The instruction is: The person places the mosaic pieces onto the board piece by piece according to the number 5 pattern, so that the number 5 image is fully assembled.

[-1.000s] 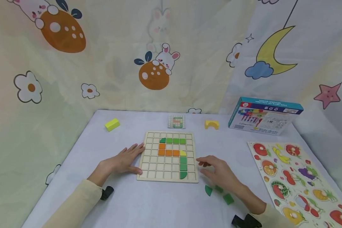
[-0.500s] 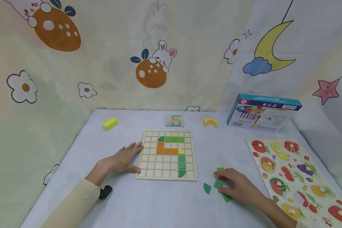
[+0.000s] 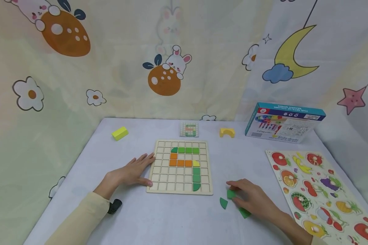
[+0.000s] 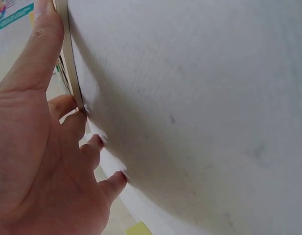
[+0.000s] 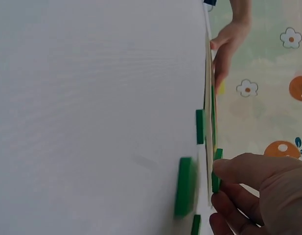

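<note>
A pale wooden grid board [image 3: 171, 187] lies mid-table, with green, orange and yellow tiles set in some of its squares. My left hand [image 3: 130, 173] rests with spread fingers against the board's left edge; in the left wrist view, the thumb [image 4: 40, 54] lies along that edge. Right of the board, my right hand [image 3: 253, 197] pinches a green tile [image 5: 218, 171] between thumb and fingers, just above the table. Beside it lie a dark green quarter-round tile [image 3: 223, 203] and a green square tile [image 3: 244, 213], partly covered by the hand.
Behind the board is a small pattern card [image 3: 189, 130]. A yellow block [image 3: 120, 133] stands at the back left, a yellow arch block [image 3: 227, 132] to the card's right. A box [image 3: 285, 123] stands at the back right, with a fruit puzzle board [image 3: 319, 190] in front.
My right hand has gone from beside the board's right edge, rightward and nearer to me, to the loose green tiles, and now pinches one. My left hand stays at the board.
</note>
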`<state>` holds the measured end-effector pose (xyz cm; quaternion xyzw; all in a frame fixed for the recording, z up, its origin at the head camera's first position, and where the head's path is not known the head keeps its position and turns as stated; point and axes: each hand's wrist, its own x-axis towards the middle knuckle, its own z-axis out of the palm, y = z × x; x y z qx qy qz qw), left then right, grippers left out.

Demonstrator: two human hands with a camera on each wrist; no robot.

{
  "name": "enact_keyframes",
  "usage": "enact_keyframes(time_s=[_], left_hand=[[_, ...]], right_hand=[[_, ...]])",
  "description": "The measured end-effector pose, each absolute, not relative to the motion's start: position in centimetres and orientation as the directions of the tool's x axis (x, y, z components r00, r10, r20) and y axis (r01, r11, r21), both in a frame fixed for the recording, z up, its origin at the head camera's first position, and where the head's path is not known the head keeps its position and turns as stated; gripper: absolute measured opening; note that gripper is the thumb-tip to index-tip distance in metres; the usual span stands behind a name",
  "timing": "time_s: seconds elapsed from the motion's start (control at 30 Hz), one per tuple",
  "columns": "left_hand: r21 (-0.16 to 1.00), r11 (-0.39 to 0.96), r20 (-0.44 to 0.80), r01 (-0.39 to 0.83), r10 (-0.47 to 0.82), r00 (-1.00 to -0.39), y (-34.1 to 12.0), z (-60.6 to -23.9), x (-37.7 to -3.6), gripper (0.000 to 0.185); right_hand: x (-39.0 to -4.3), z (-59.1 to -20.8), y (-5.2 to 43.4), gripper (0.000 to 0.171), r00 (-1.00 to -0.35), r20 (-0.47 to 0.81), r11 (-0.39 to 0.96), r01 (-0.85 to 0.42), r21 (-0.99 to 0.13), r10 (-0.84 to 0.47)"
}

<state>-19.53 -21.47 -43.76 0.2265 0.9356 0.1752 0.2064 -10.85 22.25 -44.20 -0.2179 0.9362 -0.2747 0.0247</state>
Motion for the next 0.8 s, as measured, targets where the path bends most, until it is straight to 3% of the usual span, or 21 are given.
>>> enact_keyframes(time_s=[0.13, 0.3, 0.47, 0.8], left_hand=[[0.419, 0.838, -0.316, 0.348, 0.494, -0.810, -21.4, -43.9, -19.6, 0.105], [0.416, 0.843, -0.320, 0.342, 0.487, -0.812, -21.2, -43.7, -19.5, 0.105], [0.415, 0.844, -0.326, 0.340, 0.487, -0.810, -21.2, -43.6, -19.4, 0.105], [0.413, 0.843, -0.319, 0.343, 0.487, -0.813, -21.4, -43.8, -19.5, 0.105]], right_hand=[[-11.7, -43.4, 19.4, 0.054, -0.890, 0.091, 0.715, -0.416, -0.562, -0.447], [-13.1, -43.2, 15.0, 0.053, -0.826, 0.164, 0.634, -0.527, -0.566, -0.539], [-14.0, -43.5, 11.4, 0.048, -0.806, 0.135, 0.631, -0.544, -0.553, -0.577], [-14.5, -44.2, 9.2, 0.045, -0.792, 0.160, 0.655, -0.583, -0.480, -0.589]])
